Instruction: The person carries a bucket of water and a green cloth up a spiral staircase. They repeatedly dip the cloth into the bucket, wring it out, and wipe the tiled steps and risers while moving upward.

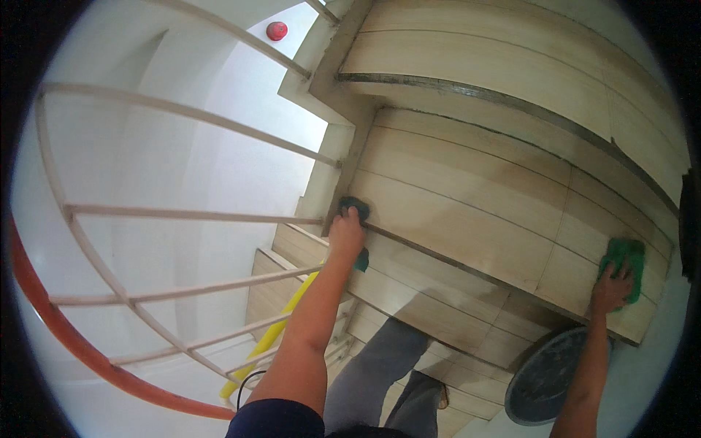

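Observation:
My left hand (347,232) grips a dark green cloth (355,207) at the left end of a wood-look tiled stair tread (460,213), beside the base of the railing. Part of the cloth hangs below the hand, over the tread's edge. Over at the right end of the same tread, my right hand (613,287) lies with spread fingers on a brighter green cloth (625,257), pressing it flat against the tiles.
A metal railing (191,212) with an orange handrail (109,372) runs along the left. Below my right arm stands a dark round basin (550,378). A yellow pole (296,301) is behind the railing bars. More steps rise above; a red object (276,31) lies beyond.

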`<action>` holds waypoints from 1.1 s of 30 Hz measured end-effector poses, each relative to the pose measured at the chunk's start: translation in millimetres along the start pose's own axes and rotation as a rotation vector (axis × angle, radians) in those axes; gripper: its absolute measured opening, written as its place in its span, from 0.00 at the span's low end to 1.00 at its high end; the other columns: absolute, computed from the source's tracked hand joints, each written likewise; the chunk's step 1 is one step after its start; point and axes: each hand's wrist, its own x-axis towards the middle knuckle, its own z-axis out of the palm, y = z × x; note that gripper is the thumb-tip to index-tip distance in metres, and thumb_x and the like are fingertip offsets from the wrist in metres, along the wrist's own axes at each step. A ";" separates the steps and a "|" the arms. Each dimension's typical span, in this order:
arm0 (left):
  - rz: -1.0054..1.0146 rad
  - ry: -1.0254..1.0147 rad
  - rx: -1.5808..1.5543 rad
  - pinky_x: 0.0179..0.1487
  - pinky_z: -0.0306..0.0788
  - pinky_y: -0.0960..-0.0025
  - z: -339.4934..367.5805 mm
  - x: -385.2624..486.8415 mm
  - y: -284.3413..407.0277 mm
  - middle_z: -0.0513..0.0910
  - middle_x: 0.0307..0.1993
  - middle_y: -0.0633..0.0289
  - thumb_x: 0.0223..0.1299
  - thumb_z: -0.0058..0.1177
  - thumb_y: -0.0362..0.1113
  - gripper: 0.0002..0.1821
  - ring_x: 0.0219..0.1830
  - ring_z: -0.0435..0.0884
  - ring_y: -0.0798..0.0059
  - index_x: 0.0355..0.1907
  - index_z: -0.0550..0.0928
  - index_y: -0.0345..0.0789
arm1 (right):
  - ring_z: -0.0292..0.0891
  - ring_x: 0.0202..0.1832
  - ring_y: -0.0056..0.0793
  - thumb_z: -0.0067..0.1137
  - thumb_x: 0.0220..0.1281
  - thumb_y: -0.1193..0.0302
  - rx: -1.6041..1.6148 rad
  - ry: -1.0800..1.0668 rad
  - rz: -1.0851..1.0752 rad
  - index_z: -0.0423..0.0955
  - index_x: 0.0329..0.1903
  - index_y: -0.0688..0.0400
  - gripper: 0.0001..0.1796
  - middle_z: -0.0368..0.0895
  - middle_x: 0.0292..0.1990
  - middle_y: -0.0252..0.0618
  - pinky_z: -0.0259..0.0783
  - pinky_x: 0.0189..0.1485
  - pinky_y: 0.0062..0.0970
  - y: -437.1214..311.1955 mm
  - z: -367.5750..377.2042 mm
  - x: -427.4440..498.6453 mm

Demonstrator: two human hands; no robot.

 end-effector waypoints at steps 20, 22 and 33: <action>-0.075 0.109 -0.271 0.70 0.41 0.37 22.4 8.7 105.4 0.49 0.73 0.50 0.69 0.32 0.50 0.32 0.74 0.45 0.48 0.71 0.58 0.36 | 0.47 0.73 0.48 0.47 0.64 0.52 0.266 0.028 -0.255 0.62 0.68 0.35 0.29 0.52 0.73 0.35 0.42 0.66 0.67 57.6 -18.7 -15.8; -0.139 0.146 -0.076 0.70 0.41 0.38 16.0 37.9 111.6 0.50 0.73 0.51 0.70 0.32 0.49 0.31 0.74 0.46 0.48 0.71 0.57 0.36 | 0.47 0.73 0.47 0.49 0.63 0.53 0.276 0.029 -0.266 0.63 0.68 0.37 0.29 0.53 0.72 0.35 0.41 0.67 0.67 57.5 -21.8 -16.2; 0.501 0.305 -0.191 0.73 0.47 0.52 8.6 54.6 286.1 0.60 0.69 0.48 0.66 0.40 0.43 0.30 0.72 0.55 0.54 0.67 0.62 0.29 | 0.47 0.73 0.49 0.51 0.61 0.53 0.335 0.000 -0.263 0.63 0.67 0.38 0.30 0.54 0.72 0.37 0.42 0.67 0.65 52.8 -31.0 -16.5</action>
